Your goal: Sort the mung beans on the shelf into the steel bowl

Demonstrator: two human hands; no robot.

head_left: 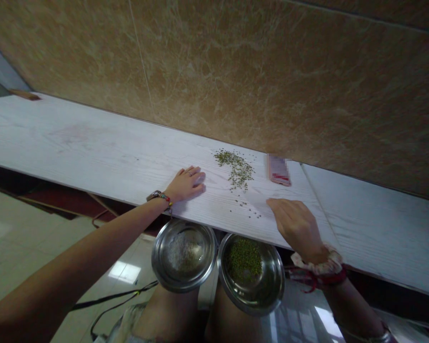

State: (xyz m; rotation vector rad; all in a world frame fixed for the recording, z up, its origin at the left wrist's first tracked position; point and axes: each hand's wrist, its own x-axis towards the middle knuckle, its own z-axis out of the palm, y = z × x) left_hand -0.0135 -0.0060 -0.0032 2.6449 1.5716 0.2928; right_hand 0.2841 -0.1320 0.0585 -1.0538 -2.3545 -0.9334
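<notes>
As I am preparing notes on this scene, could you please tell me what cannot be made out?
In the head view:
Right hand: most fingers, and any grip, hidden by the hand's back.
Phone-like object: face obscured by pixelation.
Left bowl: contents too blurred by glare to identify.
Left arm: upper end cut off by the picture's edge.

Laying the left hand (184, 186) flat and spread on the white worktop (93, 143) here! Pinching a thin pale piece (258, 200), too blurred to name, in the right hand (296, 223), out between four and five o'clock from a loose scatter of green beans (240, 171). Spotting a phone (279, 167) at three o'clock of that scatter, near the brown wall (200, 71). Looking to six o'clock from the left hand: meeting a steel bowl (159, 255), pale inside. Checking seven o'clock from the right hand: finding a second bowl (274, 269), holding more beans (243, 259)!
</notes>
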